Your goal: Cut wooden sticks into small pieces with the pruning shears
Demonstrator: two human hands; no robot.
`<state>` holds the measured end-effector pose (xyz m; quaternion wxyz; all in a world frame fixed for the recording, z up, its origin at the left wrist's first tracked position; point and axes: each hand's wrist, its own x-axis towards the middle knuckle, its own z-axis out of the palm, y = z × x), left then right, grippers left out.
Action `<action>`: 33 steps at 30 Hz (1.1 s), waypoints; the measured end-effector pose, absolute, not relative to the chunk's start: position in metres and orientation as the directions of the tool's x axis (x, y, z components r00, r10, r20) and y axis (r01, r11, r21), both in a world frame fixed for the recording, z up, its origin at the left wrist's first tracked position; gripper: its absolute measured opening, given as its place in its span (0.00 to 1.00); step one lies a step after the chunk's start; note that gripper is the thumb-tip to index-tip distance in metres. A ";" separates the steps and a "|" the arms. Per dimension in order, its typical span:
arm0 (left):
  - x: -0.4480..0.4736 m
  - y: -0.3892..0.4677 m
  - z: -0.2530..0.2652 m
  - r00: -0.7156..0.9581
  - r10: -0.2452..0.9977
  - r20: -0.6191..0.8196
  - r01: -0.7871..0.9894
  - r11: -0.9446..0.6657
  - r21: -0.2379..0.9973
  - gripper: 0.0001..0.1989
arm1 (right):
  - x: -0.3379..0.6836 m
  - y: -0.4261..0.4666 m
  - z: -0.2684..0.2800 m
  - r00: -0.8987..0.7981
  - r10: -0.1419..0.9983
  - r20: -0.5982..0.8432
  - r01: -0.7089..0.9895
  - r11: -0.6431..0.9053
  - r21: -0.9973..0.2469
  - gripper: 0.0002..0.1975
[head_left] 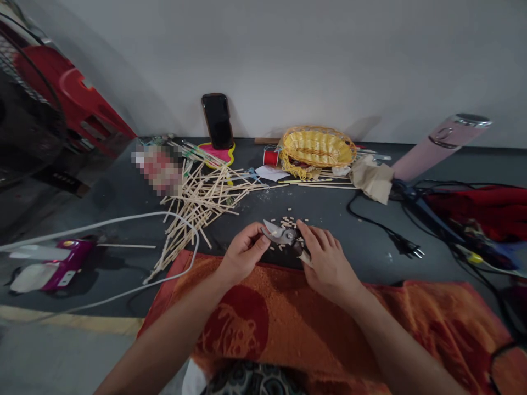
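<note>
My right hand [329, 263] is closed around the handles of a pair of pruning shears [288, 237], whose blades point left and stand apart. Thumb and fingers of my left hand [246, 249] pinch together right beside the blades. From them a pale end of a thin wooden stick [273, 233] shows between the blades; the rest is hidden by the hand. Several short cut stick pieces [288, 221] lie scattered on the dark table around the shears. To the left is a loose heap of long wooden sticks [206, 189].
An orange towel [296, 318] covers the front edge. Behind are a phone [218, 120], a yellow basket [319, 147], red thread [270, 158] and crumpled brown paper [373, 178]. A pink flask [440, 145] and a plug [405, 246] are right; a white cable [123, 218] crosses left.
</note>
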<state>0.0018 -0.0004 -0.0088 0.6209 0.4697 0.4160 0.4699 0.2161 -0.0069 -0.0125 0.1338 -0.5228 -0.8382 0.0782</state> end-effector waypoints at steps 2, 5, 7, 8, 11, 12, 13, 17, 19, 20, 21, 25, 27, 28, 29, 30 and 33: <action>0.002 -0.001 -0.010 0.213 0.974 -0.072 -0.202 0.116 0.973 0.13 | 0.217 -0.006 -0.013 -0.425 0.896 0.130 0.849 0.444 -0.285 0.39; 0.002 -0.001 -0.015 0.243 0.967 -0.070 -0.270 0.137 0.953 0.12 | 0.218 -0.006 -0.012 -0.446 0.888 0.111 0.840 0.458 -0.293 0.38; 0.003 -0.002 -0.018 0.264 0.962 -0.069 -0.315 0.154 0.937 0.11 | 0.218 -0.006 -0.011 -0.457 0.883 0.106 0.835 0.467 -0.290 0.37; 0.004 -0.002 -0.019 0.268 0.961 -0.070 -0.325 0.158 0.932 0.11 | 0.218 -0.006 -0.011 -0.456 0.883 0.107 0.837 0.467 -0.284 0.37; 0.005 -0.002 -0.019 0.241 0.968 -0.071 -0.306 0.145 0.941 0.11 | 0.215 -0.009 -0.009 -0.421 0.899 0.125 0.863 0.439 -0.249 0.38; 0.005 -0.002 -0.018 0.223 0.972 -0.068 -0.290 0.133 0.948 0.11 | 0.214 -0.009 -0.008 -0.406 0.904 0.132 0.874 0.427 -0.233 0.38; 0.004 -0.002 -0.017 0.205 0.977 -0.063 -0.267 0.118 0.956 0.11 | 0.213 -0.010 -0.007 -0.398 0.907 0.138 0.881 0.420 -0.219 0.37; 0.002 -0.001 -0.014 0.175 0.984 -0.040 -0.150 0.067 0.986 0.11 | 0.213 -0.009 -0.007 -0.428 0.894 0.134 0.866 0.448 -0.219 0.37; 0.001 0.000 -0.013 0.180 0.983 -0.027 -0.122 0.049 0.991 0.11 | 0.215 -0.008 -0.009 -0.447 0.885 0.130 0.854 0.465 -0.233 0.36; 0.001 0.000 -0.014 0.185 0.982 -0.019 -0.124 0.043 0.991 0.11 | 0.215 -0.007 -0.010 -0.453 0.882 0.131 0.850 0.471 -0.237 0.36; 0.001 0.000 -0.014 0.191 0.981 -0.012 -0.135 0.039 0.990 0.11 | 0.216 -0.007 -0.012 -0.457 0.879 0.134 0.846 0.477 -0.241 0.36; 0.003 -0.001 -0.015 0.211 0.977 -0.008 -0.214 0.054 0.975 0.12 | 0.219 -0.006 -0.015 -0.485 0.861 0.155 0.818 0.509 -0.268 0.37; 0.003 -0.001 -0.015 0.207 0.978 -0.012 -0.207 0.056 0.977 0.12 | 0.219 -0.006 -0.016 -0.490 0.856 0.163 0.809 0.516 -0.281 0.37; 0.003 -0.002 -0.015 0.202 0.979 -0.010 -0.188 0.048 0.981 0.12 | 0.218 -0.006 -0.016 -0.484 0.860 0.162 0.811 0.510 -0.286 0.37; 0.003 -0.002 -0.015 0.197 0.980 -0.004 -0.163 0.037 0.986 0.12 | 0.218 -0.006 -0.017 -0.472 0.867 0.159 0.818 0.498 -0.288 0.37; 0.003 -0.002 -0.015 0.191 0.982 0.002 -0.138 0.025 0.990 0.12 | 0.217 -0.005 -0.017 -0.461 0.874 0.153 0.825 0.485 -0.289 0.38; 0.002 -0.002 -0.015 0.185 0.983 0.015 -0.086 0.001 0.996 0.12 | 0.217 -0.005 -0.019 -0.447 0.885 0.127 0.840 0.465 -0.280 0.37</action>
